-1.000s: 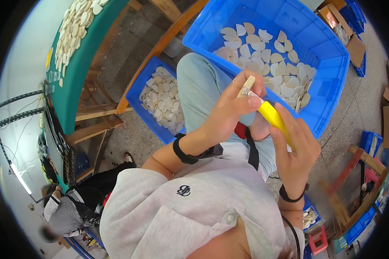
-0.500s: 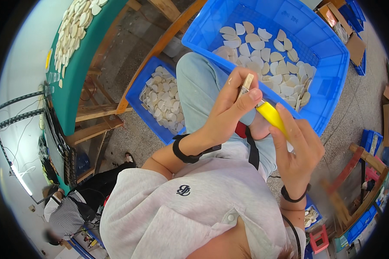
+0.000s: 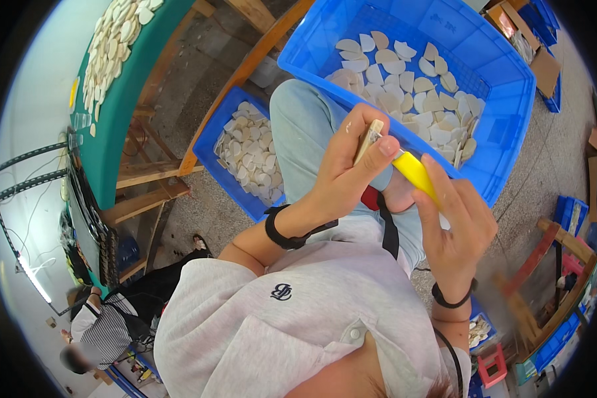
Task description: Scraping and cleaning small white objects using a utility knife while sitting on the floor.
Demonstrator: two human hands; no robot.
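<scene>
My left hand (image 3: pixel 341 169) is closed on a pale cream piece (image 3: pixel 367 146), pinching it upright between thumb and fingers. In my right hand (image 3: pixel 461 229) is a yellow-handled tool (image 3: pixel 416 178), its handle gripped between thumb and fingers. Its short metal end meets the left thumb beside the piece; the tip is hidden there. Just beyond both hands stands a large blue bin (image 3: pixel 511 132) with many cream half-round pieces (image 3: pixel 438 103) in it.
A smaller blue crate (image 3: pixel 227 186) of similar pieces stands left of my knee. More pieces lie on a green-topped table (image 3: pixel 116 132) at far left, with a wooden frame (image 3: pixel 146 174) beneath. Another person (image 3: pixel 106 331) is at lower left. A pink stool (image 3: pixel 491 367) stands at lower right.
The cream piece has tilted and turned slightly in my left hand, its upper end shifting a little left and lower. The yellow-handled tool has hardly moved.
</scene>
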